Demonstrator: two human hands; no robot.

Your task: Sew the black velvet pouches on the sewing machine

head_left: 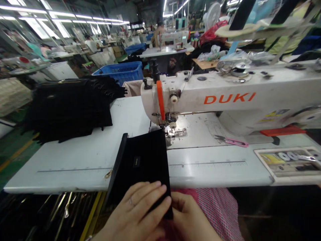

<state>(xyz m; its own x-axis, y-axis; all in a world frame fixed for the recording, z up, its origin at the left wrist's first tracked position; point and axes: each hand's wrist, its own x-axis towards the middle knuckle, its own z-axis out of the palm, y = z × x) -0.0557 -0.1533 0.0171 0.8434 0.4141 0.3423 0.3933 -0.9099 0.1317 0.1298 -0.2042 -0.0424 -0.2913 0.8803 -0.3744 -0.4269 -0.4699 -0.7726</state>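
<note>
Left hand [135, 214] lies flat, fingers spread, pressing the near end of the black zip pouch [142, 160]; right hand [190, 217] is curled at the pouch's near right corner and touches it, but I cannot tell whether it pinches the edge. Pouch rests lengthwise on the white sewing table [75, 157], near end hanging over the front edge, far right corner just beside the presser foot [175, 133] and not under it. DUKI sewing machine [225, 97] spans the right half of the table, head to the left. Stack of black pieces [70, 107] sits at the far left of the table, well apart from the pouch. Blue basket [120, 72] stands behind the table; contents hidden from this angle. Parts tray [263, 160] at the right end holds round white bobbins [288, 156], a yellow item and small dark bits too blurred to name. Pink thread snips [235, 142] lie on the machine bed, between foot and tray. Small label [135, 161] shows mid-face on the pouch; a metal zip pull [108, 173] pokes out at its left edge. Judgement: the step in hand looks like lining the pouch up at the needle; getting it under the foot would call for both hands to slide it forward with its right edge kept square.
</note>
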